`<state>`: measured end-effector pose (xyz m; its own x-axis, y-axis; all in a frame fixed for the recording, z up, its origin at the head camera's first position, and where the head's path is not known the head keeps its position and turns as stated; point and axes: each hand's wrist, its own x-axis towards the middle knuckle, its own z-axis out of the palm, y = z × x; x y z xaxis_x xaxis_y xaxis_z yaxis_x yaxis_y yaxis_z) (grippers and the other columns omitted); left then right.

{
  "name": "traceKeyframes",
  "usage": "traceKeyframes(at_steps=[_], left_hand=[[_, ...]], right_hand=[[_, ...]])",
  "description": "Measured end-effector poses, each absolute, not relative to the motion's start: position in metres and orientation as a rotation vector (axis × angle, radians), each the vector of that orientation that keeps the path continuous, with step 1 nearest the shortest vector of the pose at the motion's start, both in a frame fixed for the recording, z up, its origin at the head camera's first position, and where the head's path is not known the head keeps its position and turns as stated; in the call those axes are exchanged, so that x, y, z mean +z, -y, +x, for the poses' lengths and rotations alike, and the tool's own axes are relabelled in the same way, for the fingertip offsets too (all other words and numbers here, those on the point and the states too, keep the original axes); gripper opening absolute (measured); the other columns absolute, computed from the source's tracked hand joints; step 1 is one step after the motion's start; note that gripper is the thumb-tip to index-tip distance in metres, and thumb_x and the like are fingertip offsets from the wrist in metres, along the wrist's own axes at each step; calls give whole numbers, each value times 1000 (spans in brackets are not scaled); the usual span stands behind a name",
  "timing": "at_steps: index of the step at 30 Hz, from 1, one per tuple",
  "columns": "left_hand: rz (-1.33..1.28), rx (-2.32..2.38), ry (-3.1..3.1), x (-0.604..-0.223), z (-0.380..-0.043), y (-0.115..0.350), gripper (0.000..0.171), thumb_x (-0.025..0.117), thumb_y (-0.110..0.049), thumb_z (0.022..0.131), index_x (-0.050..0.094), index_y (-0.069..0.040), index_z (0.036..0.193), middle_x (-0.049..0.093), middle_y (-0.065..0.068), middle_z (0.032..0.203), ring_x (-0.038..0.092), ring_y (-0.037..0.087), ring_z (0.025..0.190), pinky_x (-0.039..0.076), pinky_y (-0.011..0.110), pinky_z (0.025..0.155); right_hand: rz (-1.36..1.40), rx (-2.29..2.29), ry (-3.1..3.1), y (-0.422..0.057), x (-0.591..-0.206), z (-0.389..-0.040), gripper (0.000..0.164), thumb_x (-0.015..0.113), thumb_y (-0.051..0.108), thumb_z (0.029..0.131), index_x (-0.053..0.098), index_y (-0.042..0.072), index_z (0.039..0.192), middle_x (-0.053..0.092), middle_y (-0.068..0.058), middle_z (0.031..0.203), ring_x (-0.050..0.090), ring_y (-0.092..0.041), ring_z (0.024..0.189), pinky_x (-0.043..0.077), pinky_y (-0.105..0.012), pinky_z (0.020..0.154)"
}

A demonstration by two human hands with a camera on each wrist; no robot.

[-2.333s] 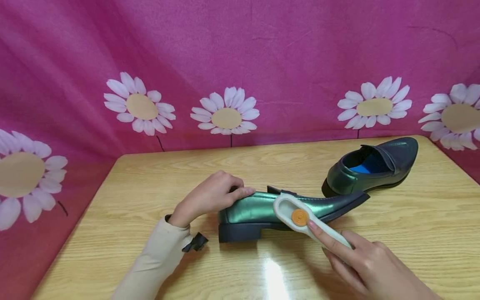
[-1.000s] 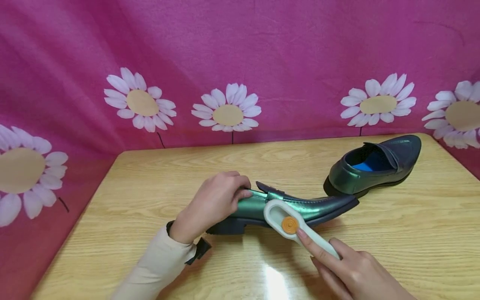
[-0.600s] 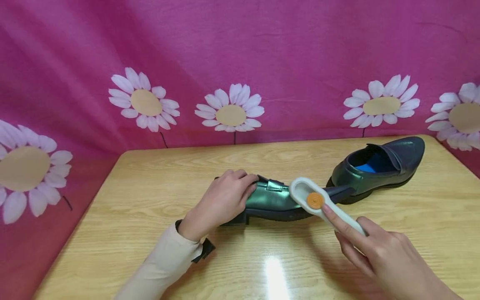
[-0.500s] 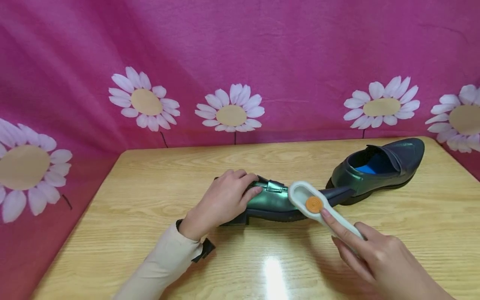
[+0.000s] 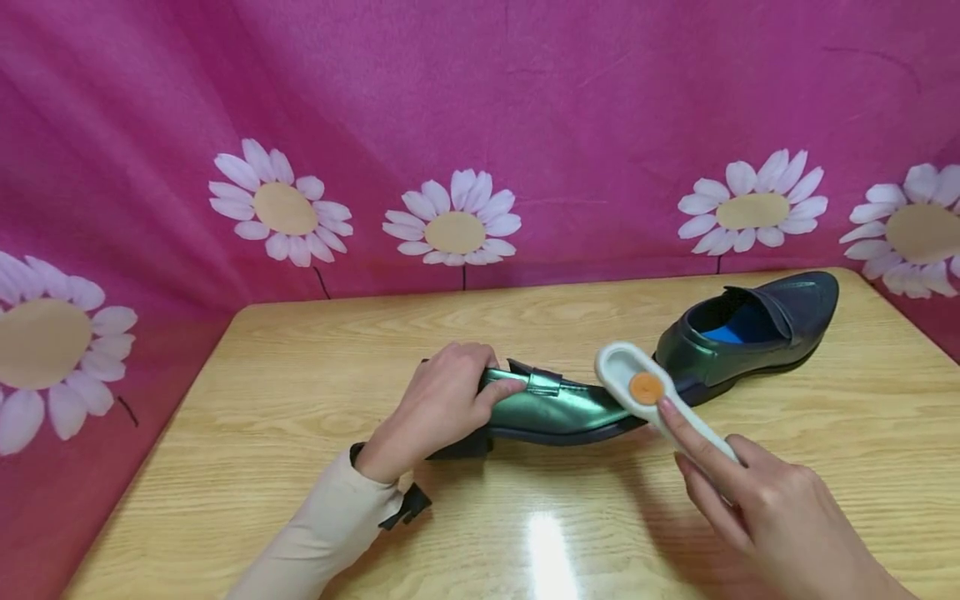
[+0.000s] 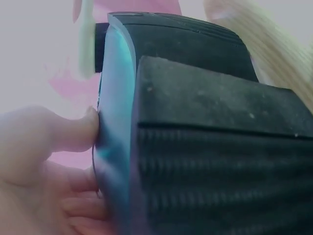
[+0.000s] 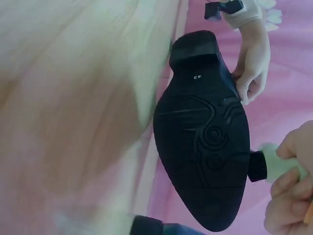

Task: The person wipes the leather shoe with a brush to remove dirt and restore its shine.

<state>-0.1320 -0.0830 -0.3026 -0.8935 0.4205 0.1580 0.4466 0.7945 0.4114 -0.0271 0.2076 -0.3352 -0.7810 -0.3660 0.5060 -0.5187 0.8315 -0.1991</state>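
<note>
My left hand (image 5: 438,408) grips a shiny green loafer (image 5: 555,412) at the opening's edge, thumb on the near side and fingers inside. The loafer is raised off the table, toe pointing right; its black sole (image 7: 200,127) fills the middle of the right wrist view. My right hand (image 5: 772,500) holds a white shoe brush (image 5: 701,432) by its handle, index finger at the orange button (image 5: 646,388). The brush head hides the loafer's toe in the head view. Black bristles (image 7: 257,166) lie against or very close to the upper in the right wrist view.
A matching loafer (image 5: 690,350) with a blue insole stands at the table's back right, just behind the brush head. The wooden table (image 5: 315,350) meets a pink curtain (image 5: 570,125) printed with white daisies.
Over the last two seconds the brush has moved right along the loafer, from its middle to the toe. My left hand has tilted and turned the loafer slightly, keeping its grip.
</note>
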Motion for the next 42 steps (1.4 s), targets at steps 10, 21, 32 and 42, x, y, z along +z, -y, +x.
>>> traceKeyframes(at_steps=[10,21,32,42], left_hand=[[-673,-778,2889,-308,-132,92,31,73,-37,86,55,-15,72,46,-5,61,46,12,59,36,26,55],[-797,-1019,2893,-307,-128,125,26,74,-25,86,54,-13,73,39,-4,60,37,11,53,31,26,54],[-799,-928,2939,-299,-129,129,26,74,-28,86,54,-15,74,42,-4,64,42,13,62,33,28,58],[-791,-739,2951,-296,-129,124,31,77,-34,81,54,-16,70,42,-5,60,42,13,59,33,27,56]], right_hand=[[958,754,2666,-182,-364,-12,69,76,13,82,47,26,144,31,22,71,30,13,53,30,-9,45],[722,656,2491,-196,-349,-18,46,54,38,99,52,20,141,44,19,73,34,9,57,36,-6,51],[635,616,2638,-185,-338,-9,81,82,9,71,49,31,142,33,23,65,30,10,52,32,-11,47],[688,725,2717,-189,-337,-8,76,78,13,80,43,28,146,36,27,64,36,10,55,39,-13,50]])
